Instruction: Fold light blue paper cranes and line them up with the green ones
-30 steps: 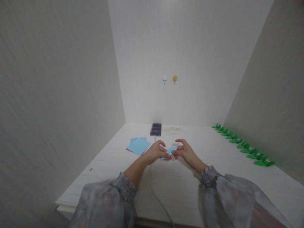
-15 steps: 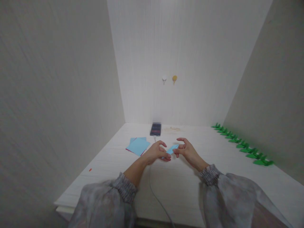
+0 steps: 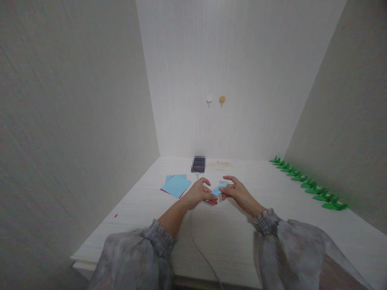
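Blue folded paper (image 3: 217,190), left hand (image 3: 197,194) and right hand (image 3: 239,194) fingers (image 3: 226,190) pinching it, phone screen (image 3: 198,164) pixelated, unreadable

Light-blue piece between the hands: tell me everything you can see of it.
The light-blue piece is small, narrow and plain-coloured; it looks like folded paper, though the folds are too small to make out. It slants, its right end farther from the wearer. The fingers of the left hand hold its left end, those of the right hand its right, hiding parts of both. Whether it touches the table isn't clear.
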The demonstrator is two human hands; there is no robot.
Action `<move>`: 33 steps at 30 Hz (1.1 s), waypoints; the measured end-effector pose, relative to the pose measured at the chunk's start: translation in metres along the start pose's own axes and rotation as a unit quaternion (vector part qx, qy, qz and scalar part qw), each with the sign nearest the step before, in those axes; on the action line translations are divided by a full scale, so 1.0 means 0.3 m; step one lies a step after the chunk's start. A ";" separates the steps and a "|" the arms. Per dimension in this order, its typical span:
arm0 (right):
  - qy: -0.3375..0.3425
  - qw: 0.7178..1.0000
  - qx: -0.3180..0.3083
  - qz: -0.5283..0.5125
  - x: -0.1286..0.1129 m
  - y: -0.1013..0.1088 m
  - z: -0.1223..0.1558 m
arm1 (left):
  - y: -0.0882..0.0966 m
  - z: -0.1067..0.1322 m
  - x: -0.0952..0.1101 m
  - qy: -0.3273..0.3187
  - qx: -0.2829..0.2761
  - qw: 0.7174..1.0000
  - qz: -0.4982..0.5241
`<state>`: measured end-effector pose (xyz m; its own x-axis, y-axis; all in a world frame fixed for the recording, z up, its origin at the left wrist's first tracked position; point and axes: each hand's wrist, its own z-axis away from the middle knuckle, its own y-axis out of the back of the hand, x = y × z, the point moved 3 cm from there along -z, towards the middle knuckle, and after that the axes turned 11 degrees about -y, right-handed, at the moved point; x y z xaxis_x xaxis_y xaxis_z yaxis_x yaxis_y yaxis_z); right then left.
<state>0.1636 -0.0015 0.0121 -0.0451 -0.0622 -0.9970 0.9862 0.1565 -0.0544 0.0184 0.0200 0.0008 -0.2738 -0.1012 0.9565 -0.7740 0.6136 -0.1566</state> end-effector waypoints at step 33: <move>0.017 0.999 0.014 0.036 -0.013 -0.023 0.005 | -0.018 -0.014 -0.009 -0.010 0.002 1.000 -0.024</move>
<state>0.1571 -0.0038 0.0163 0.0221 -0.0181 -0.9996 0.9910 0.1325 0.0195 0.0257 0.0203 0.0002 -0.2483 -0.1460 0.9576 -0.7887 0.6044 -0.1123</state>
